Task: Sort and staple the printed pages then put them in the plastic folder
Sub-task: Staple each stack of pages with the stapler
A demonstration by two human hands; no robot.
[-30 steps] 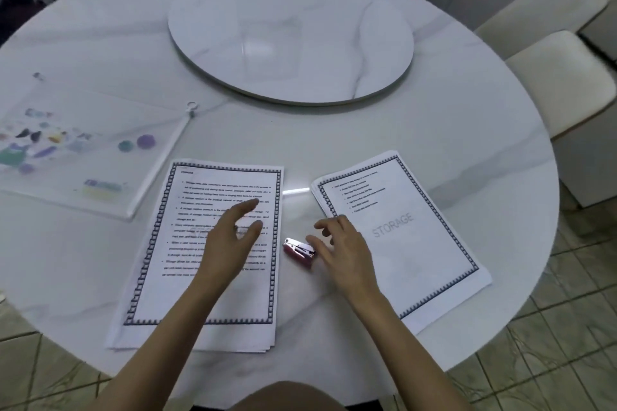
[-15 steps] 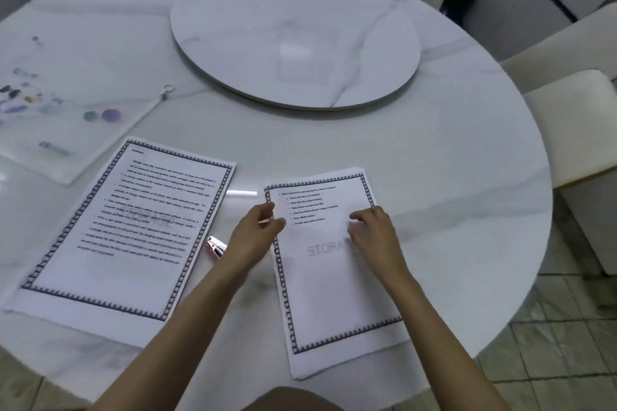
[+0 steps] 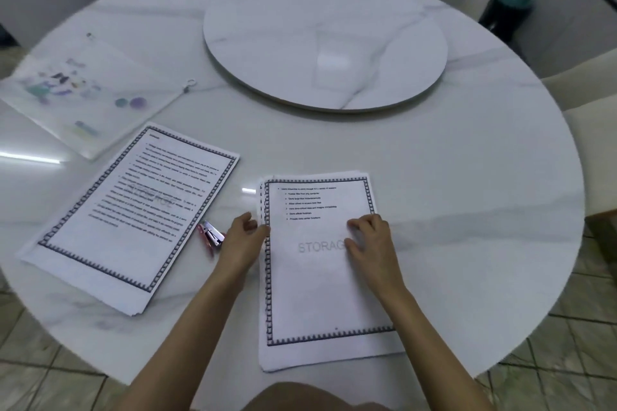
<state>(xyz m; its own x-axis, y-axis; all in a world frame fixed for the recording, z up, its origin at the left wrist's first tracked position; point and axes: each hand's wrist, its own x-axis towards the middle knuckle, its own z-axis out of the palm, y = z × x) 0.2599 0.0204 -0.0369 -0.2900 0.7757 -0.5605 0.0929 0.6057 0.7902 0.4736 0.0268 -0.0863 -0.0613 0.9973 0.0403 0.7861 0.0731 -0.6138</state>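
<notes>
Two stacks of bordered printed pages lie on the round marble table (image 3: 467, 177). The right stack (image 3: 320, 297), marked "STORAGE", sits straight in front of me. My left hand (image 3: 242, 243) pinches its left edge, where several sheet edges fan out. My right hand (image 3: 370, 243) rests on the top sheet with bent fingers. The left stack (image 3: 133, 210) lies at an angle, untouched. A small pink stapler (image 3: 211, 237) lies between the stacks, just left of my left hand. The translucent plastic folder (image 3: 83, 93) with coloured prints lies at the far left.
A marble lazy Susan (image 3: 325, 40) fills the table's middle. White chairs (image 3: 594, 130) stand along the right side and behind the table. A dark bin (image 3: 510, 10) sits on the floor at the back right. The tiled floor shows below the table's edge.
My left hand left the left stack and passed the stapler to the right stack's left edge. My right hand slid further onto that stack, which now lies straight before me.
</notes>
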